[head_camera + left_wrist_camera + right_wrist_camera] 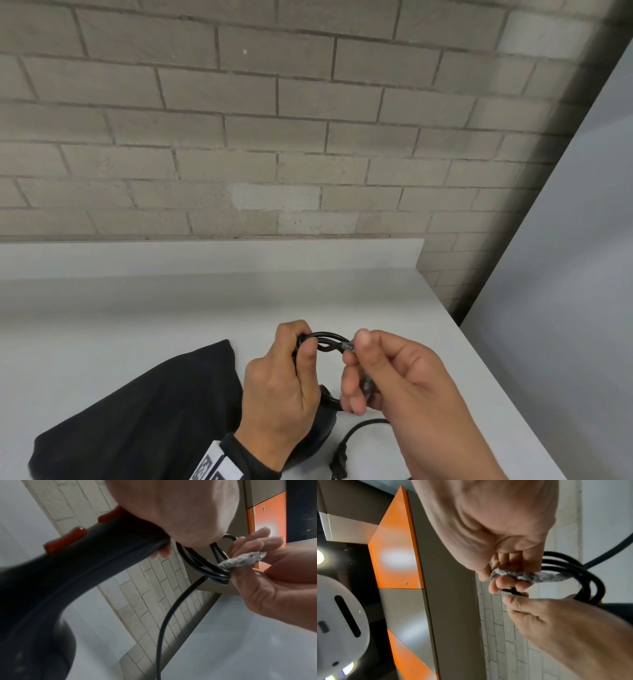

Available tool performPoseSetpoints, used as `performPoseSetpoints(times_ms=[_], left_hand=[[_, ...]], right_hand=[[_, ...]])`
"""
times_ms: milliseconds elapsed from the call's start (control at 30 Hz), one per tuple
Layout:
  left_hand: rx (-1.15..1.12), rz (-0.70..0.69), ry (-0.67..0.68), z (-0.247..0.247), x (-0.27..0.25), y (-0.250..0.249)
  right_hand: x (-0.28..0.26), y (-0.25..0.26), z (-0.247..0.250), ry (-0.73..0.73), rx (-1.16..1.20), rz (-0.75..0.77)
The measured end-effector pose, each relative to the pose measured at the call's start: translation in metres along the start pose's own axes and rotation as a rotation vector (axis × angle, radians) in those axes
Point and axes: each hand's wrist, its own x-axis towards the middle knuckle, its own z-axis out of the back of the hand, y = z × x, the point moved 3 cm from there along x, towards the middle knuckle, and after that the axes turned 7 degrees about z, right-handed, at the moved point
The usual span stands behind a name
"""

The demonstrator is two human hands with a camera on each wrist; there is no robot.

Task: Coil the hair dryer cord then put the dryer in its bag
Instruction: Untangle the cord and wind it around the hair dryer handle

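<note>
left hand (279, 387): fingers wrapped round the dryer handle plus one side of the cord loops; wrist band on.
right hand (394, 373): thumb and fingertips pinch a silvery twist tie (240, 561) at the 3 o'clock side of the coil.
cord (325, 341): black, several loops bunched between both hands, held above the counter (171, 308); the tie lies across the loops.
loose tail: runs down from the coil; plug (339, 462) lies on the counter at 6 o'clock of the hands.
dryer (51, 588): black, orange switches on the handle; body mostly hidden under the left hand in the head view.
bag (137, 411): black fabric, lying flat on the counter at 8 o'clock of the left hand.
backdrop: grey brick wall.
</note>
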Motion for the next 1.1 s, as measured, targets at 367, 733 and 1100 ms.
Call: performPoseSetpoints(times_ms=[367, 733, 1100], left_hand=[[-0.02, 0.082, -0.038, 0.003, 0.011, 0.009], [-0.004, 0.083, -0.037, 0.005, 0.012, 0.014], [0.017, 0.073, -0.052, 0.001, 0.015, 0.01]], right_hand=[[-0.004, -0.044, -0.006, 0.173, -0.448, 0.351], [0.006, -0.047, 0.004, -0.083, -0.265, 0.259], [0.005, -0.022, 0.012, 0.207, 0.607, 0.019]])
